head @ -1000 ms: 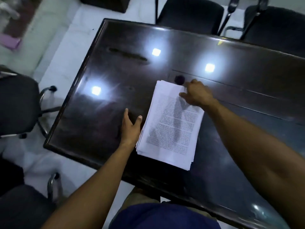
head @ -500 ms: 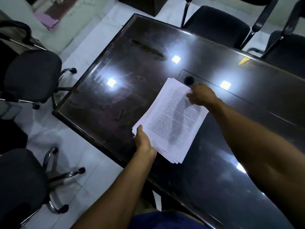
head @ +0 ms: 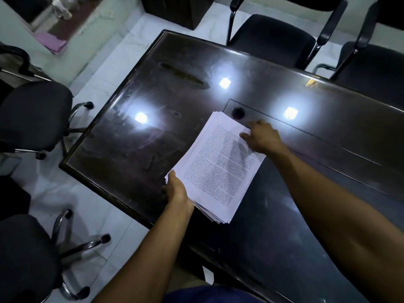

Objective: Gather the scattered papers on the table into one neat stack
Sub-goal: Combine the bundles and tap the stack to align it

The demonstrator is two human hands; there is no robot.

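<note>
A stack of white printed papers [head: 216, 169] lies at an angle on the dark glossy table [head: 135, 149], its sheet edges slightly fanned along the near and left sides. My left hand [head: 176, 191] grips the stack's near-left corner, fingers curled around the edge. My right hand [head: 263, 137] rests on the far-right corner, fingers pressing down on the top sheet.
A small dark round cap [head: 238, 112] sits in the table just beyond the stack. Black office chairs stand at the left [head: 32, 119], near left [head: 26, 259] and behind the table [head: 273, 38]. The table's near-left edge is close to my left hand.
My left hand has gone from lying flat on the table beside the stack to gripping its near-left corner. My right hand stays on the far corner. The camera view has shifted.
</note>
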